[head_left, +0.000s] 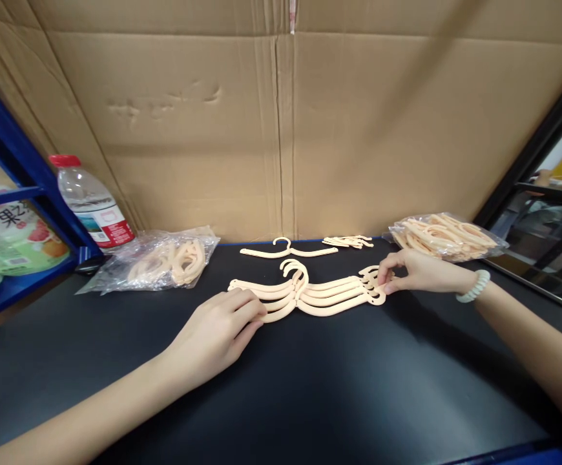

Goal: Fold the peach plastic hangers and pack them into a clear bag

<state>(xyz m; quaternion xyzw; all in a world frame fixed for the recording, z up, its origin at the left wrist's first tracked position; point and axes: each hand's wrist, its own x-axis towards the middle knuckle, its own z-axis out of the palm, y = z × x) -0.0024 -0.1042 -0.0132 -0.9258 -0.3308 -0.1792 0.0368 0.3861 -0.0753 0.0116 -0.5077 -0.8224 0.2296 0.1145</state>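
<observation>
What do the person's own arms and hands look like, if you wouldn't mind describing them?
The left hand and right hand are ungloved, and no sleeves show on either forearm. A pale, bumpy band circles the right wrist; no band shows on the left.

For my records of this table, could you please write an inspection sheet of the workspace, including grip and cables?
Surface: black table
Main things: row of hangers; single hanger and small pieces behind
Clutter: left bag, right bag; bottle, green packet at left
Grip: left hand on the hangers' left arms; right hand pinches their right ends
Cables: nothing seen
Surroundings: cardboard behind; blue frame at left
</observation>
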